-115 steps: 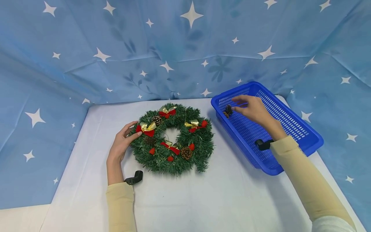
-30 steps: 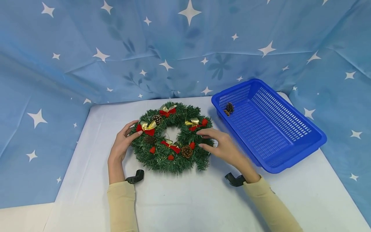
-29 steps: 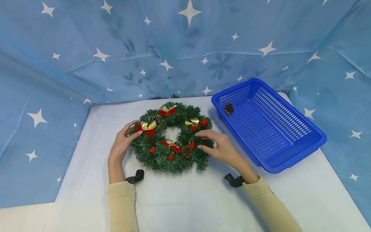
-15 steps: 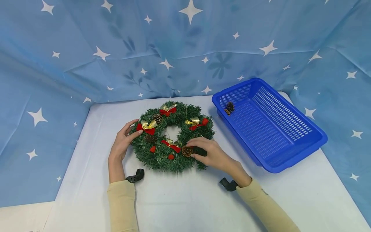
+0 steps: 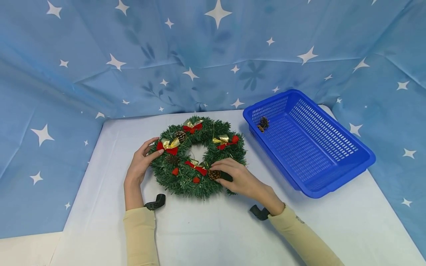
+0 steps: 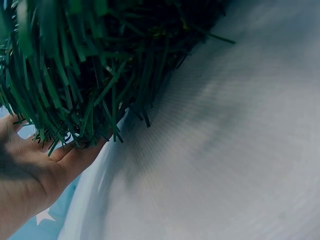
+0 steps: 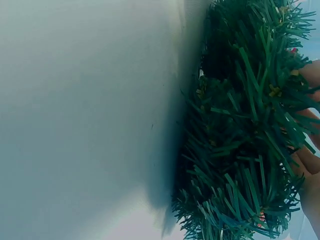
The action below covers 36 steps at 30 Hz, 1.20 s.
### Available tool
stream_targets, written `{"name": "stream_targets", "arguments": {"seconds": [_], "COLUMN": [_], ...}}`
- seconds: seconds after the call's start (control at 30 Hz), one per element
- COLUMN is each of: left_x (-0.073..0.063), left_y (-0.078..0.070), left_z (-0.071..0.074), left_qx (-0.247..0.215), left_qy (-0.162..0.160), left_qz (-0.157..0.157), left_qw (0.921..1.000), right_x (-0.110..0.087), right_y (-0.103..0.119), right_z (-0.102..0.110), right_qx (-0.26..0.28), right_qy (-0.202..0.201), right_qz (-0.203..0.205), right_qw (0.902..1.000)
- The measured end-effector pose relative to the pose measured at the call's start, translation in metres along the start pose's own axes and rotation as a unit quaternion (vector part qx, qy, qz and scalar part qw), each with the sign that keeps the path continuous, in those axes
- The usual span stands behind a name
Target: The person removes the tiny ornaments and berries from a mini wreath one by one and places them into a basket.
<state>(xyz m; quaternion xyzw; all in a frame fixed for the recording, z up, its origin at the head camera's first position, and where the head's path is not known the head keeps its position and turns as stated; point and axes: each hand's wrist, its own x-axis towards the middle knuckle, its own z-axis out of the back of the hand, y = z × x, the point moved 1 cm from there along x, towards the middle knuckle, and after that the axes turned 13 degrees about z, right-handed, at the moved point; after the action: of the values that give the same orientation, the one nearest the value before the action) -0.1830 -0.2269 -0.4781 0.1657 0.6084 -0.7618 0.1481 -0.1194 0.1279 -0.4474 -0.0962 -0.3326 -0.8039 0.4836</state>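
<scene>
A green Christmas wreath (image 5: 186, 186) lies on the white-covered table, trimmed with red-and-gold bows, red berries and pine cones. My left hand (image 5: 138, 164) grips its left edge, thumb on top beside a red-and-gold bow (image 5: 170, 147) and fingers round the outer side. In the left wrist view that hand (image 6: 40, 170) lies against the wreath's green needles (image 6: 95, 85). At the lower right of the ring, my right hand (image 5: 241, 179) pinches a brown pine cone (image 5: 214, 174) between thumb and index finger. The right wrist view has needles (image 7: 240, 125) largely covering the right hand (image 7: 311, 145).
A blue plastic basket (image 5: 319, 190) stands to the right of the wreath. In its far left corner lie a dark pine cone (image 5: 264, 122) and a small brown piece (image 5: 260, 128). Behind the table hangs a blue star-patterned cloth (image 5: 146, 44).
My right hand has come from inside the basket to the wreath's right side, then down and left to the lower-right pine cone, where finger and thumb have closed. The left hand stays put.
</scene>
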Motion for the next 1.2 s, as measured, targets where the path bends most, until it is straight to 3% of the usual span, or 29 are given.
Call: {"name": "stream_targets", "arguments": {"seconds": [0.43,0.87,1.2], "left_x": [0.002,0.003,0.002], "left_y": [0.000,0.001,0.002], "left_z": [0.000,-0.004,0.000], "left_qx": [0.003,-0.003,0.004], "left_qy": [-0.003,0.003,0.001], "left_qz": [-0.006,0.003,-0.001], "left_qw": [1.0000,1.0000,1.0000], "right_x": [0.001,0.001,0.006], "right_y": [-0.002,-0.004,-0.006], "right_z": [-0.003,0.001,0.016], "right_qx": [-0.006,0.008,0.078], "right_qy": [-0.025,-0.094,-0.135], "right_qz": [0.028,0.046,0.000], "right_qw": [0.9993,0.9945,0.9878]}}
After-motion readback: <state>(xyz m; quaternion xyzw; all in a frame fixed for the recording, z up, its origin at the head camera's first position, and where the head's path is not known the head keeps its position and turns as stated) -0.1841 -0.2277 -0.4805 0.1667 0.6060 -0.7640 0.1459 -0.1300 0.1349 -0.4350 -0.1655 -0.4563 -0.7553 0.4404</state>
